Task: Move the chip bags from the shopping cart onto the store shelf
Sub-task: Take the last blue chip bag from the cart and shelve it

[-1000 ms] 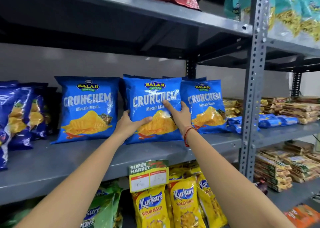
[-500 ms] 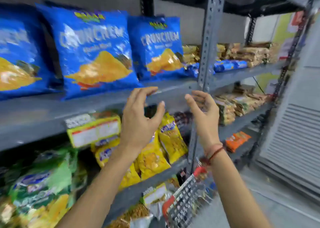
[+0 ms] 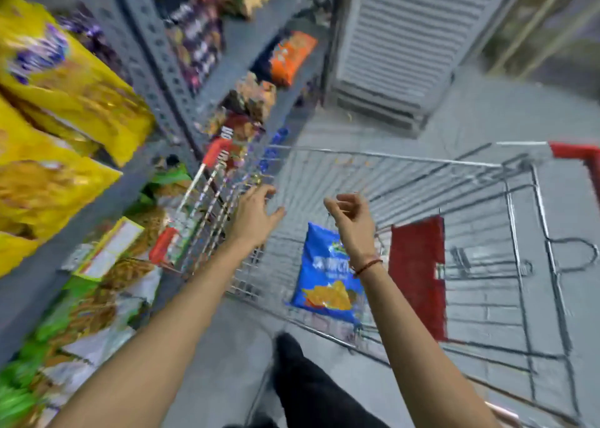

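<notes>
A blue chip bag [image 3: 324,278] lies in the wire shopping cart [image 3: 406,161], near its close side. My left hand [image 3: 255,215] hovers open over the cart's left part, fingers spread, holding nothing. My right hand [image 3: 352,218] hangs above the blue bag with its fingers loosely curled and nothing in them; a red thread circles that wrist. The grey store shelf [image 3: 143,180] rises on the left, blurred by motion. The blue bags on the upper shelf are out of view.
Yellow snack bags [image 3: 65,80] fill the shelf at upper left; green and white packs [image 3: 81,314] sit lower. A red flap [image 3: 417,275] stands in the cart. An orange pack [image 3: 289,57] lies on a far shelf. A white louvred panel [image 3: 406,31] is behind. My dark trouser leg [image 3: 311,385] is below.
Both hands let go of the blue bag on the shelf and dropped away. The view swung down and right from the shelf to the cart. The hands now hover over it.
</notes>
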`<state>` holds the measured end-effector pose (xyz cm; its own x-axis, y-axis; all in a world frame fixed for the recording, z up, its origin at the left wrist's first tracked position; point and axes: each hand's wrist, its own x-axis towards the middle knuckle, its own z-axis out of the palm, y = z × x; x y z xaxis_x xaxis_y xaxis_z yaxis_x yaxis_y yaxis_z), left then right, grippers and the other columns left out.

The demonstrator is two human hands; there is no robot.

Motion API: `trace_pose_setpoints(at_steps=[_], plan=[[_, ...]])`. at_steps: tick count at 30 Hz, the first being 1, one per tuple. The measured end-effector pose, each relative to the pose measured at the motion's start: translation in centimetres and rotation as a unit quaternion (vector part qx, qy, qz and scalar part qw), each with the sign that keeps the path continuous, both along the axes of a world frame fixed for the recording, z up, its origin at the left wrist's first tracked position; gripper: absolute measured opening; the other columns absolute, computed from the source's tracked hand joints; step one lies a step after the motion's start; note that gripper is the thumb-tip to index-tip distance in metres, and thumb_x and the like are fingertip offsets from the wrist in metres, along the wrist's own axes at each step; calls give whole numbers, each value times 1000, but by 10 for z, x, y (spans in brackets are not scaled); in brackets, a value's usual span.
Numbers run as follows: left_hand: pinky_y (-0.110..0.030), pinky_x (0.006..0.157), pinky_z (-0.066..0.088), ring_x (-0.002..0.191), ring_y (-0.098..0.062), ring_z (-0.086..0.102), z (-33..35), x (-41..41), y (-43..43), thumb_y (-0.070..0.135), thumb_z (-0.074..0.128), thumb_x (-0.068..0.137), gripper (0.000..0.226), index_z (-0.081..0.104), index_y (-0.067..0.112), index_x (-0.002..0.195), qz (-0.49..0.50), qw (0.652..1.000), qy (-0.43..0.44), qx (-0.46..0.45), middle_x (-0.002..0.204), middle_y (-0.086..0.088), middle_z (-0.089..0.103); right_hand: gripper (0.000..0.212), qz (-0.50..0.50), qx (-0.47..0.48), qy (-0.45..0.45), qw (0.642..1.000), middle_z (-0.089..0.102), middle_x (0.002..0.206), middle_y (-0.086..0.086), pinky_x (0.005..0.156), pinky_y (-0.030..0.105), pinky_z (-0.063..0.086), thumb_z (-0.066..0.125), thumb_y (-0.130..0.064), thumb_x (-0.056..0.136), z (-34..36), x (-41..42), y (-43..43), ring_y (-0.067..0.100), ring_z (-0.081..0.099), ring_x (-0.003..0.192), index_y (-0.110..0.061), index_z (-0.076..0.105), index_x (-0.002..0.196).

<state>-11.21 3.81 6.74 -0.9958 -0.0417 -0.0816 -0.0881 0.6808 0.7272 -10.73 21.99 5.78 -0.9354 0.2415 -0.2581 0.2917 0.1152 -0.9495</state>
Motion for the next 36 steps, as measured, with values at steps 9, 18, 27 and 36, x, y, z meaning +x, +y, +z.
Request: trace_pose_setpoints(at_steps=[9, 18, 27, 36], plan=[[-41, 98, 42, 117, -36, 52, -178, -4, 41, 26, 73, 77, 65, 45, -3, 128, -79, 940, -333, -14, 128, -24, 54, 76, -32, 52, -272, 960, 61, 116, 12, 90, 35, 48, 81, -46, 68, -173, 24, 81, 24, 58, 105, 2, 54, 120], [-44, 108, 35, 130, -27, 41, -246, 0, 82, 66, 83, 34, 140, 18, 10, 145, 18, 876, -473, 88, 147, -8, 37, 71, -33, 42, -373, 926, 56, 112, -1, 94, 39, 50, 78, -41, 74, -257, 39, 99, 21, 57, 104, -4, 48, 128], [-39, 95, 47, 114, -29, 55, -260, 7, 90, 28, 89, 55, 96, 33, 6, 129, 100, 850, -497, 143, 125, -4, 54, 58, -79, -45, -326, 941, 64, 111, 6, 84, 29, 48, 81, -20, 73, -255, 33, 90, 21, 61, 98, -4, 57, 124], [-34, 96, 46, 100, -19, 57, -205, 3, 82, 4, 81, 67, 48, 57, 12, 108, -7, 859, -480, 177, 120, -3, 60, 33, -31, -52, -248, 967, 71, 106, 21, 83, 43, 56, 76, -12, 78, -198, 32, 87, 23, 65, 81, 8, 67, 103]])
